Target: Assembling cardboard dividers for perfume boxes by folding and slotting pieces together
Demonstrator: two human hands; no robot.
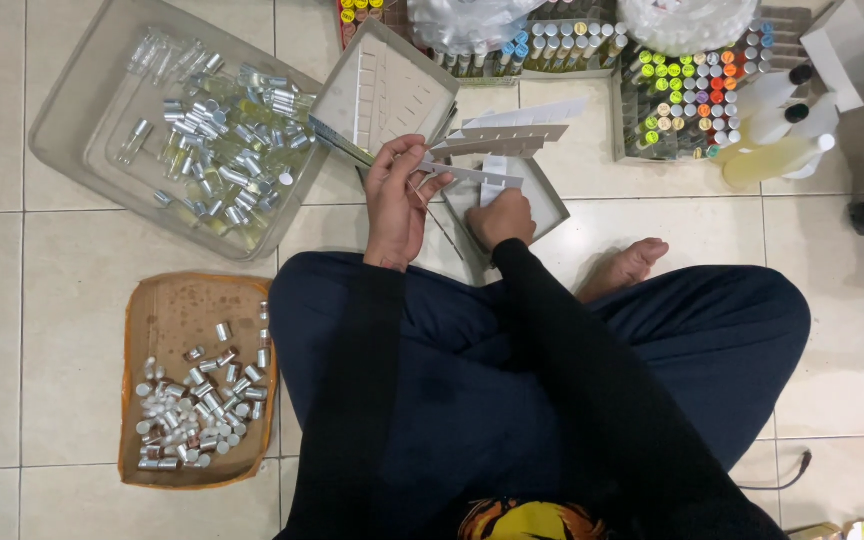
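A tray of vials lies upper left; a cardboard tray of caps sits lower left. Slotted dividers stand at centre, with racks of bottles upper right.

Left hand and right hand grip slotted white cardboard dividers above a tiled floor.

I see my left hand pinching matt white slotted cardboard divider strips, stiff and smooth. My right hand rests on a flat grey cardboard box. By the glossy cream tile floor's left edge, a clear plastic tray holds glass vials; a rough brown cardboard tray holds shiny metal caps.
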